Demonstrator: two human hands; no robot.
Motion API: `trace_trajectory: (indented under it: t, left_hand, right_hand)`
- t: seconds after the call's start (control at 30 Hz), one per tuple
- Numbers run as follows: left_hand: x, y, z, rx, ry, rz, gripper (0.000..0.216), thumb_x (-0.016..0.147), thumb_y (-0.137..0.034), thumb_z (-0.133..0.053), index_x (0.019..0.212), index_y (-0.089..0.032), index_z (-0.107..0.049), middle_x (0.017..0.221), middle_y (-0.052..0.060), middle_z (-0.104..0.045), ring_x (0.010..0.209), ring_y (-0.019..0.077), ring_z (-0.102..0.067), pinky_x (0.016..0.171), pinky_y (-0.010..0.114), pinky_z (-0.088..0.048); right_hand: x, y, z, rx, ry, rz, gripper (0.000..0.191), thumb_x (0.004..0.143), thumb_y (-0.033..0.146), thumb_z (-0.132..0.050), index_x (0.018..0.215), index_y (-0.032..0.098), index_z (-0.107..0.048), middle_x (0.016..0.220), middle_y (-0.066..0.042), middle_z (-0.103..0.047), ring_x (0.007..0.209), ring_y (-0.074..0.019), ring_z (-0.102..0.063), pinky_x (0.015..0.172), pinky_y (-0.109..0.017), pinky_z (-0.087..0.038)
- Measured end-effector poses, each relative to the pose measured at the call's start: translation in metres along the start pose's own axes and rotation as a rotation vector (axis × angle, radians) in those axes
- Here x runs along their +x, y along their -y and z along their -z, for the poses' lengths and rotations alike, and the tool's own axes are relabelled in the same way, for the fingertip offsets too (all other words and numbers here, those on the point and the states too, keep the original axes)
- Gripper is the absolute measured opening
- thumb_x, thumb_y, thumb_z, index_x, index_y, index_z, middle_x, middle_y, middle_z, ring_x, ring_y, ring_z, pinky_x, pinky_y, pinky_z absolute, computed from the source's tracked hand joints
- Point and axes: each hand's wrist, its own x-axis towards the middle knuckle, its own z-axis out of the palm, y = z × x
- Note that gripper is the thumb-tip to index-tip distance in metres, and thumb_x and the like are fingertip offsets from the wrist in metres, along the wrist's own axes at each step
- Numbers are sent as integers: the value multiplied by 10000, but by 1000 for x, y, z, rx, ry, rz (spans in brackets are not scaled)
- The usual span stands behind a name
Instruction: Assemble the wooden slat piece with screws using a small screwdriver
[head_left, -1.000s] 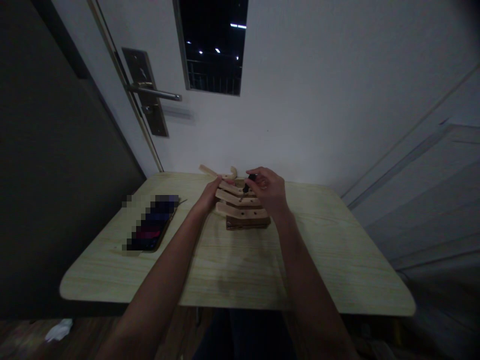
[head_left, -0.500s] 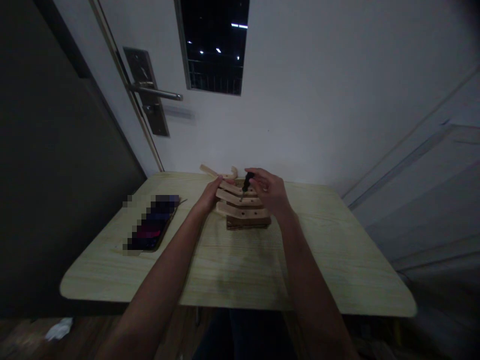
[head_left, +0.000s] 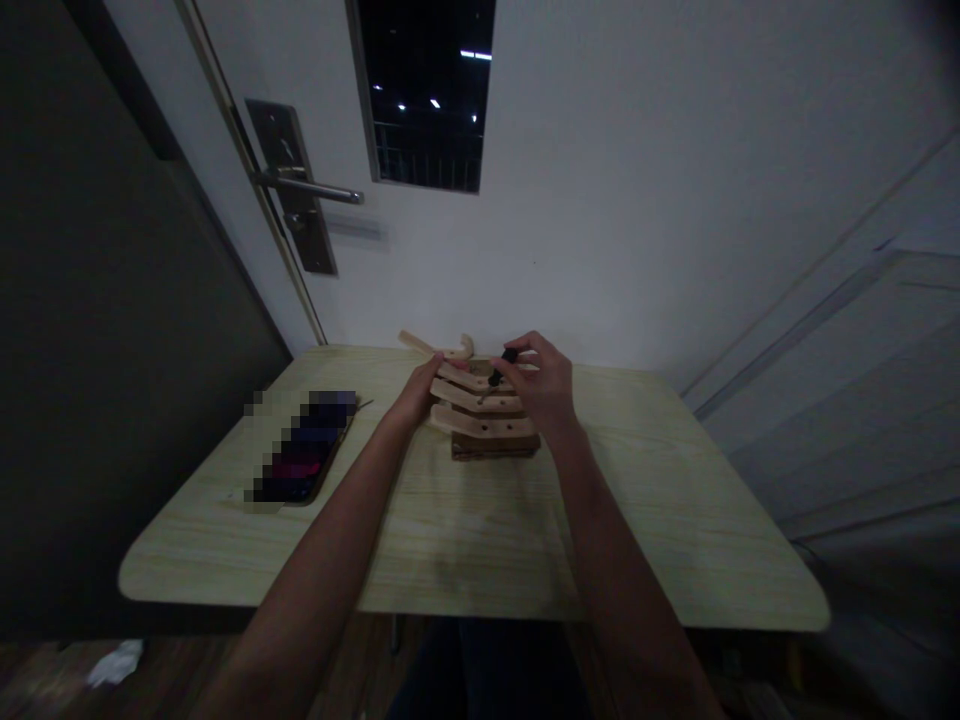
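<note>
Bent wooden strips [head_left: 480,425] with dark holes lie side by side across a brown cardboard block [head_left: 495,448] near the table's far side. Around the left end of the farther strips, my left hand [head_left: 418,392] is closed, its fingertips partly hidden behind the wood. Between thumb and fingers, my right hand [head_left: 547,382] grips a small screwdriver [head_left: 496,377] by its black handle. The screwdriver leans to the right, its thin shaft pointing down at a hole in a middle strip. Whether the tip sits inside the hole is too small to tell.
Another bent wooden piece [head_left: 465,345] with a hooked end lies behind the strips. On the left of the table [head_left: 645,540] lies a phone [head_left: 311,450], with a thin rod [head_left: 365,404] by its upper corner. A door with a metal handle [head_left: 315,188] stands directly behind.
The screwdriver has tilted further to the right, and my right hand has shifted slightly right with its fingers spread a little differently. My left hand and the strips stay in place.
</note>
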Motion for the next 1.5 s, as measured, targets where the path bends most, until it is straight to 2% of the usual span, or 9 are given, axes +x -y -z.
trace_trajectory:
  t: [0.1, 0.33, 0.53, 0.7, 0.9, 1.13, 1.4, 1.5]
  left_hand:
    - [-1, 0, 0, -9, 9, 4, 537, 779, -624, -574, 902, -119, -706, 847, 92, -757, 776, 237, -697, 761, 328, -512]
    - [3, 3, 2, -5, 16, 0, 565, 769, -644, -575, 910, -114, -710, 880, 103, -759, 782, 245, -697, 738, 329, -513]
    - [1, 0, 1, 63, 18, -12, 592, 782, -665, -530, 922, -118, -709, 863, 113, -754, 827, 264, -696, 786, 353, -512]
    - [-1, 0, 2, 65, 16, -29, 573, 803, -650, -522, 925, -123, -711, 854, 104, -754, 807, 252, -695, 791, 349, -512]
    - [1, 1, 3, 48, 26, -25, 559, 789, -648, -541, 900, -126, -706, 830, 94, -751, 785, 247, -692, 795, 349, -509]
    - [2, 3, 3, 56, 15, -25, 576, 775, -661, -546, 914, -126, -705, 865, 105, -753, 819, 258, -691, 783, 346, -505]
    - [-1, -1, 0, 29, 16, -2, 579, 754, -667, -568, 899, -124, -709, 830, 98, -748, 775, 250, -683, 779, 348, -501]
    - [0, -1, 0, 27, 11, -7, 574, 761, -660, -568, 900, -123, -713, 825, 98, -750, 775, 251, -683, 792, 353, -502]
  right_hand:
    - [2, 3, -1, 89, 41, -6, 226, 773, 386, -719, 873, 215, -611, 840, -8, -669, 758, -146, -673, 681, -288, -601]
    - [16, 4, 7, 73, -10, 25, 216, 821, 323, -670, 1006, 235, -600, 935, -23, -681, 728, -137, -675, 654, -285, -597]
    - [27, -6, 9, -7, 11, 16, 117, 796, 262, -670, 886, 218, -610, 846, -12, -670, 706, -137, -652, 616, -277, -576]
    - [28, -9, 10, -53, 24, -7, 141, 797, 314, -668, 885, 214, -622, 862, -20, -680, 693, -132, -638, 588, -266, -565]
    - [30, -12, 11, -58, 68, 45, 155, 820, 339, -639, 904, 210, -653, 910, -31, -698, 714, -138, -647, 610, -270, -578]
    - [34, -17, 11, -77, 100, 77, 269, 878, 349, -562, 1052, 200, -702, 1069, -98, -718, 764, -162, -676, 655, -311, -602]
    - [32, -20, 13, -79, 196, 134, 332, 913, 322, -501, 1163, 193, -678, 1091, -111, -714, 815, -164, -665, 677, -315, -608]
    - [31, -21, 15, -63, 237, 145, 345, 928, 320, -480, 1196, 199, -661, 1128, -112, -706, 901, -181, -671, 711, -327, -610]
